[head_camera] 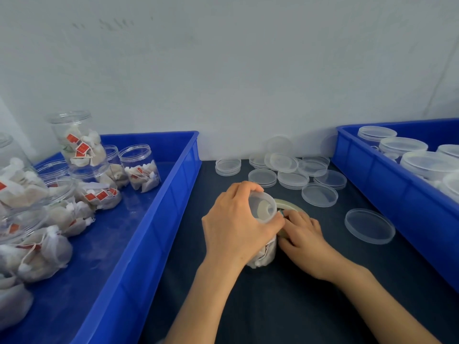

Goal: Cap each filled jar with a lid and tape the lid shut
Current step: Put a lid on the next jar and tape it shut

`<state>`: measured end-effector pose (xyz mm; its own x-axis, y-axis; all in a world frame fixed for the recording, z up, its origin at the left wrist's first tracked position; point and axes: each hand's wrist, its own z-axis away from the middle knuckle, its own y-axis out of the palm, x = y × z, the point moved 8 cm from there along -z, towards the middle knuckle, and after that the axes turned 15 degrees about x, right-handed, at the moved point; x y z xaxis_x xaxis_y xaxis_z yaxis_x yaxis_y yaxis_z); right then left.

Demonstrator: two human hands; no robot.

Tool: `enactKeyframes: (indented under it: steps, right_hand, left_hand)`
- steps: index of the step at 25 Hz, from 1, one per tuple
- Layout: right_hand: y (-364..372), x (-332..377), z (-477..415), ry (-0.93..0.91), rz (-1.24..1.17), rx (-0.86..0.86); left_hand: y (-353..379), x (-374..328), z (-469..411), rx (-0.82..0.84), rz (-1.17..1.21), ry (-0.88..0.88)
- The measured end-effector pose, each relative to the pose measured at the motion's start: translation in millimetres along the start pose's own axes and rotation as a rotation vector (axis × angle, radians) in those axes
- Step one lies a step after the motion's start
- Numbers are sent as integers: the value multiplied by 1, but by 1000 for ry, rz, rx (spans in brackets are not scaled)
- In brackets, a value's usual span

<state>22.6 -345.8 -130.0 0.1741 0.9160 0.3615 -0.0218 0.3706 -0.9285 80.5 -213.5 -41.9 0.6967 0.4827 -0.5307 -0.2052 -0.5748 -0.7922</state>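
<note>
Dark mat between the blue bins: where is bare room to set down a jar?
Bare: the strip between left bin and left hand, and the mat nearer than the lone lid. Crowded: the loose lids at the back.

- One head-worn wide-angle view looks forward and down over the dark table [273, 306] toward the wall [223, 70] at 12 o'clock.
- Close range: the left blue bin [159, 219] is cropped at 9 o'clock, the right blue bin [377, 184] at 3 o'clock.

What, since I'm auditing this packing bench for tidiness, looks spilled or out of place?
In the left blue bin, loose tea sachets lie spilled on its floor outside the jars, and one filled jar perches tilted atop others. Spare lids on the table lie scattered and overlapping.
</note>
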Motion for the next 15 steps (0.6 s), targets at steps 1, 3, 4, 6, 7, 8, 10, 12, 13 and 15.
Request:
enactKeyframes:
  steps: [1, 3, 4, 6, 7, 8, 10, 12, 13, 15]
  right_hand:
    - [3, 3, 1, -40, -49, 61]
    - [4, 14, 7, -123, -169, 134]
    - [3, 19, 11, -154, -215, 150]
    - [5, 35, 16, -209, -356, 185]
    - [4, 44, 18, -240, -466, 181]
    - [0, 53, 21, -265, -579, 139]
    - [-13, 62, 33, -292, -705, -41]
    - [-24, 68, 53, -263, -662, -262]
    - [-29, 70, 62, -260, -653, -328]
    - [-42, 56, 80, -252, -794, -404]
  left_hand:
    - [-1, 0, 2, -8, -7, 6]
    - [-4, 3, 6, -39, -9, 21]
    - [-8, 7, 8, -66, 22, 25]
    - [-14, 15, 11, -101, 158, 45]
    - [-15, 17, 12, -103, 242, 83]
    - [-16, 15, 12, -101, 323, 140]
    - [-16, 8, 13, -82, 469, 283]
    - [-8, -1, 12, 18, 596, 388]
    - [-2, -3, 11, 78, 660, 399]
    - [9, 5, 5, 128, 799, 321]
